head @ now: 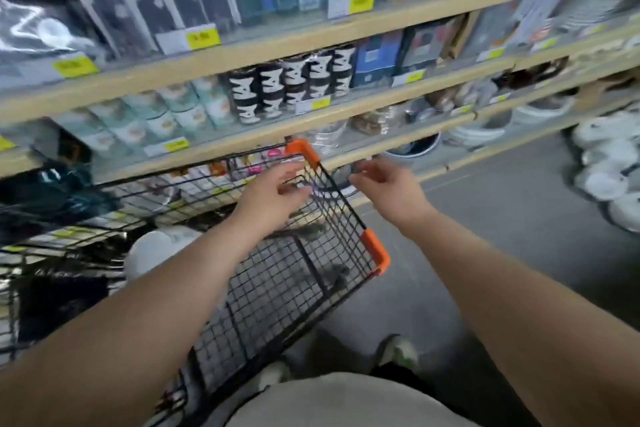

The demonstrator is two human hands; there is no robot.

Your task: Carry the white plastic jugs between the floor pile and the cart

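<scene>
Head view: both hands empty, fingers loosely spread. Left hand (277, 189) over black wire shopping cart with orange corner guards (304, 274); right hand (384, 184) just beside cart's rim, toward wooden shelves (398, 135).

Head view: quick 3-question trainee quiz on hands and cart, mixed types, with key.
1. True or false: the left hand grips a can.
2. Which colour are the corner guards on the black wire cart? A) blue B) orange C) green
3. Fill in: the right hand reaches toward the lowest ____ edge, right of the cart.

Key: 1 false, its fingers are spread over the cart rim and hold nothing; 2 B; 3 shelf.
</scene>
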